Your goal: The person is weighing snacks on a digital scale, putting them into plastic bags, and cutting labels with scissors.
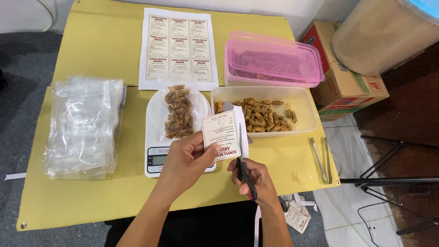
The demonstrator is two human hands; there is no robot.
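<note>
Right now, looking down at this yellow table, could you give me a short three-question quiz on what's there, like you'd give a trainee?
1. True or false: the right hand holds scissors cutting the paper label that the left hand grips.
2. What lies on the white kitchen scale?
A. metal tongs
B. a clear bag of small fried rolls
C. a pink lid
3. Fill in: the metal tongs lie near the table's ____ edge, below the open clear tub of rolls.

Key: 1 true; 2 B; 3 right.
</note>
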